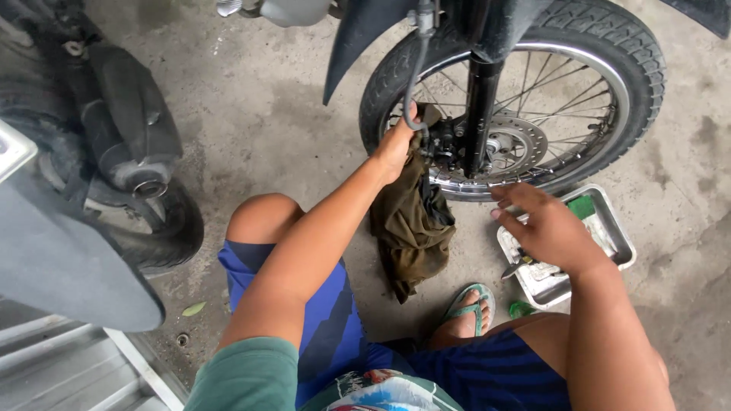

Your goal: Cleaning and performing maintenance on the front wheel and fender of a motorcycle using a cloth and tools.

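Observation:
My left hand (396, 144) grips a dark olive rag (411, 221) and presses its top against the brake caliper (445, 144) of a motorcycle front wheel (594, 46); the rest of the rag hangs down to the floor. The brake disc (521, 148) and black fork leg (480, 99) sit just right of that hand. My right hand (544, 228) hovers over a metal tray (609, 221) below the wheel, fingers spread, holding nothing I can see. The tray holds small tools and a green item.
A second motorcycle's rear tyre and exhaust (137, 175) stand at the left. My knees in blue shorts and a foot in a green sandal (468, 308) are on the concrete floor. A metal ramp (84, 365) lies at the bottom left.

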